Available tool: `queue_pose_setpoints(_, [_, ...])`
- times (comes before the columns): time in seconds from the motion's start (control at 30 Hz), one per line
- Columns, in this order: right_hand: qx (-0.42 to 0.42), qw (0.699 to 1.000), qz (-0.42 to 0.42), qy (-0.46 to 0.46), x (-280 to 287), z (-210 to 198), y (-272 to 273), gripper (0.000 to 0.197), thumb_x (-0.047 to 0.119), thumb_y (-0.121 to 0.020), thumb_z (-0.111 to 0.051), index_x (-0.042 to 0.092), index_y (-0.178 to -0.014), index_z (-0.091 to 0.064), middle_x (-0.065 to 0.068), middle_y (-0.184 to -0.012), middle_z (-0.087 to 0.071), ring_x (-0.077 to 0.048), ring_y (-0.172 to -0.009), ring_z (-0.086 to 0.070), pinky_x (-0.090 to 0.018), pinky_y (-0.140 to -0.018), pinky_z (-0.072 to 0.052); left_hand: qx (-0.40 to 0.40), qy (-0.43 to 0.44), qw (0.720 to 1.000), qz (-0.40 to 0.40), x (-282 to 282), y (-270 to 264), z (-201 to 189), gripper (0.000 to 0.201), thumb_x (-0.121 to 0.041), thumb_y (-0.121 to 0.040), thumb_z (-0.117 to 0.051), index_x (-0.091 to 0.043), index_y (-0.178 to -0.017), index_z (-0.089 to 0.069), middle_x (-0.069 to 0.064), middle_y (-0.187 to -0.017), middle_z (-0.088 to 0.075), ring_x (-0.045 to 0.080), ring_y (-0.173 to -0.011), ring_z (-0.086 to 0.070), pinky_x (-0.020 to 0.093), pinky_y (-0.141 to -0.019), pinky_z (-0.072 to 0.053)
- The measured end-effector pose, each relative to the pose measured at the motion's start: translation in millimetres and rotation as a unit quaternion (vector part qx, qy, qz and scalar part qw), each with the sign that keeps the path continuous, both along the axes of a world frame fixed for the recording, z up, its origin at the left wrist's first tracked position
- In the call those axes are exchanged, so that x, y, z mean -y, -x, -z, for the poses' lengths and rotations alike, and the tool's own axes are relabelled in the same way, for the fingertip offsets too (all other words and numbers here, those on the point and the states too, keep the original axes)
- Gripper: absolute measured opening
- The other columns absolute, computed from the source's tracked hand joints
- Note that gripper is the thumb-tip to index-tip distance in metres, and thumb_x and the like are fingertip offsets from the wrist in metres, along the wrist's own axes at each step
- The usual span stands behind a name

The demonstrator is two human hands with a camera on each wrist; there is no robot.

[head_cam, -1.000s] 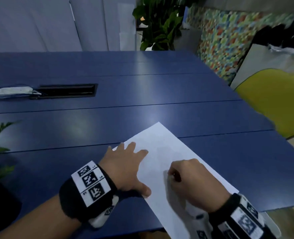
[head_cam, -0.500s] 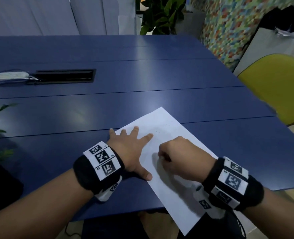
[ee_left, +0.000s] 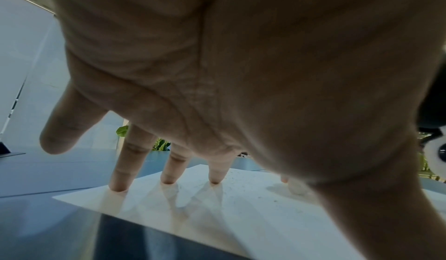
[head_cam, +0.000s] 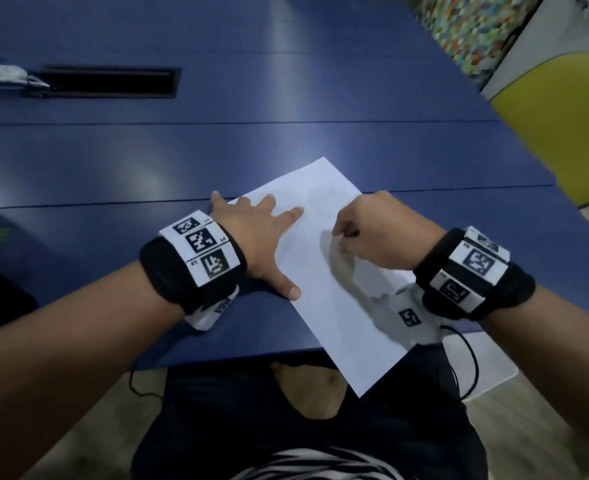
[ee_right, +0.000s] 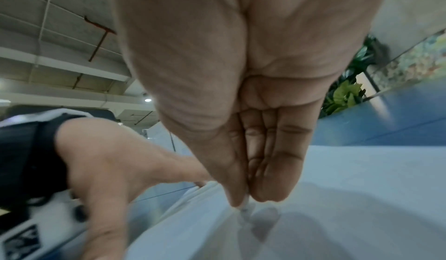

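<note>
Left hand [head_cam: 251, 237] is laid flat, fingers spread, on the white sheet [head_cam: 341, 341] at the near edge of the blue table [head_cam: 286, 140]; right hand [head_cam: 379, 230] is curled on it. Left wrist: three fingertips [ee_left: 118, 186] are pressed onto the sheet. Right wrist — a small white piece [ee_right: 246, 209] is pinched between thumb and fingers, touching the sheet.

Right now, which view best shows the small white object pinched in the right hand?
The right wrist view: the small white object sticks out between thumb and fingertips of the right hand, touching the white paper sheet. The head view mostly hides it under the knuckles; the left wrist view shows only a blurred pale lump.
</note>
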State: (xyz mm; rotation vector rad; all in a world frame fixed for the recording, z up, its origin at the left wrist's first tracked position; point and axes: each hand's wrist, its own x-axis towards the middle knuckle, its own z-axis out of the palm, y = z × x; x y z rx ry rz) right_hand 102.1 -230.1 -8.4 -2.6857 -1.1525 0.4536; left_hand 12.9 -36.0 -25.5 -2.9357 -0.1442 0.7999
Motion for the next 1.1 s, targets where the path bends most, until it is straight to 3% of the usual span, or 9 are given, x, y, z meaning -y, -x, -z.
queue_pose_setpoints(0.17, [-0.013, 0.996, -0.088, -0.002, -6.3, 5.4, 26.0, 0.012, 0.025, -0.089, -0.067, 0.022, -0.095, -0.077, 0.008, -0.08, -0.073, -0.017, -0.08, -0.066, -0.036, -0.073, -0.056, 0.0, -0.011, 1.0, 0.007, 2.5, -1.9, 1.1, 0.148, -0.107, -0.044, -0.059, -0.049, -0.162, 0.01, 0.0, -0.168, -0.02, 0.038, -0.149, -0.033, 0.076, -0.118, -0.018])
queue_pose_setpoints(0.33, [0.016, 0.999, -0.028, 0.007, -6.9, 2.5, 8.1, 0.016, 0.019, -0.088, -0.064, 0.019, -0.097, -0.076, 0.006, -0.08, -0.068, -0.022, -0.085, -0.066, -0.037, -0.076, -0.058, 0.004, -0.018, 1.0, 0.004, 2.9, -1.0, 1.3, 0.148, -0.107, -0.044, -0.058, -0.049, -0.162, 0.009, -0.001, -0.167, -0.023, 0.039, -0.147, -0.034, 0.074, -0.118, -0.02])
queue_pose_setpoints(0.5, [0.009, 0.994, -0.104, 0.022, -13.7, 6.7, 31.5, 0.016, 0.021, -0.089, -0.06, 0.02, -0.094, -0.075, 0.003, -0.082, -0.072, -0.022, -0.079, -0.064, -0.039, -0.072, -0.057, 0.007, -0.013, 1.0, 0.007, 1.6, -1.1, 1.1, 0.15, -0.107, -0.044, -0.058, -0.046, -0.162, 0.011, -0.001, -0.168, -0.021, 0.04, -0.148, -0.033, 0.074, -0.119, -0.018])
queue_pose_setpoints(0.63, [0.042, 0.999, -0.016, 0.022, -12.7, 2.8, 4.1, 0.014, 0.02, -0.088, -0.062, 0.02, -0.093, -0.074, 0.001, -0.084, -0.071, -0.026, -0.085, -0.067, -0.04, -0.075, -0.06, 0.01, -0.012, 1.0, 0.006, 0.4, -0.1, 2.3, 0.153, -0.108, -0.043, -0.056, -0.043, -0.163, 0.013, -0.001, -0.169, -0.021, 0.039, -0.148, -0.034, 0.074, -0.119, -0.019])
queue_pose_setpoints(0.8, [0.027, 0.996, -0.082, 0.029, -16.0, 6.7, 26.1, 0.016, 0.019, -0.088, -0.059, 0.02, -0.094, -0.074, 0.002, -0.084, -0.071, -0.023, -0.081, -0.064, -0.037, -0.072, -0.057, 0.011, -0.009, 1.0, 0.011, -0.5, -1.3, 3.7, 0.155, -0.108, -0.042, -0.056, -0.04, -0.163, 0.014, 0.0, -0.17, -0.02, 0.04, -0.148, -0.033, 0.074, -0.119, -0.019])
queue_pose_setpoints(0.93, [0.052, 0.998, -0.007, 0.022, -14.3, 4.1, 2.8, 0.014, 0.017, -0.086, -0.061, 0.017, -0.092, -0.073, -0.001, -0.083, -0.071, -0.028, -0.081, -0.066, -0.042, -0.074, -0.061, 0.009, -0.007, 1.0, 0.007, -0.8, -0.4, 4.0, 0.156, -0.108, -0.042, -0.056, -0.039, -0.164, 0.013, 0.0, -0.169, -0.021, 0.04, -0.148, -0.033, 0.072, -0.12, -0.018])
queue_pose_setpoints(1.0, [0.059, 0.998, -0.03, 0.02, -17.1, 7.6, 7.3, 0.014, 0.017, -0.085, -0.059, 0.016, -0.091, -0.072, -0.003, -0.084, -0.071, -0.029, -0.082, -0.066, -0.041, -0.074, -0.06, 0.011, -0.007, 1.0, 0.009, -0.9, 0.3, 4.2, 0.155, -0.109, -0.042, -0.055, -0.039, -0.164, 0.012, 0.001, -0.168, -0.022, 0.04, -0.148, -0.033, 0.071, -0.12, -0.019])
queue_pose_setpoints(1.1, [0.015, 0.995, -0.091, 0.022, -18.6, 9.2, 22.2, 0.009, 0.02, -0.088, -0.063, 0.02, -0.088, -0.072, 0.004, -0.083, -0.072, -0.02, -0.081, -0.064, -0.036, -0.073, -0.056, 0.008, 0.001, 1.0, 0.005, 0.3, 1.7, 2.2, 0.155, -0.107, -0.044, -0.057, -0.039, -0.164, 0.013, 0.002, -0.171, -0.016, 0.04, -0.151, -0.03, 0.071, -0.121, -0.016])
